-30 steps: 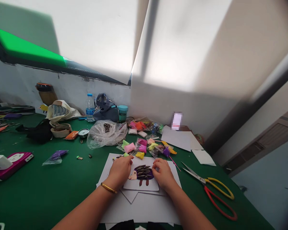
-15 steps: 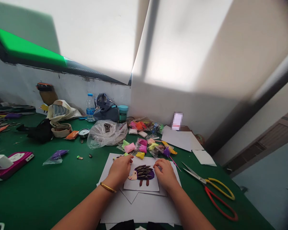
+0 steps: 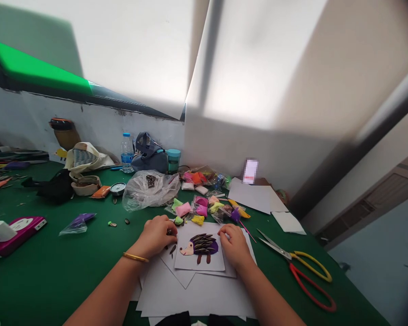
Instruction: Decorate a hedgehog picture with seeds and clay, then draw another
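A white card (image 3: 200, 263) bears a hedgehog picture (image 3: 206, 244) with a purple body, a pale face, brown legs and dark seeds as spines. Bent fingers of my right hand (image 3: 235, 244) pinch the card's upper right edge. To the left of the card, my left hand (image 3: 156, 235), with a gold bangle on its wrist, has its fingers closed down over dark sunflower seeds; how many they hold is hidden. More loose sunflower seeds (image 3: 172, 250) lie on the paper below those fingertips. Under the card are several white paper sheets (image 3: 204, 296).
Bagged coloured clay (image 3: 201, 203) lies beyond the paper, beside a clear plastic bag (image 3: 149, 190) holding seeds. Large scissors (image 3: 289, 256) rest open at the right. A phone (image 3: 250, 171) stands at the back. A bottle (image 3: 126, 154), jar (image 3: 173, 160) and magenta box (image 3: 18, 233) are farther left.
My left hand has moved left off the card's upper left corner, uncovering the hedgehog's nose and some loose seeds. The right hand stays at the card's edge.
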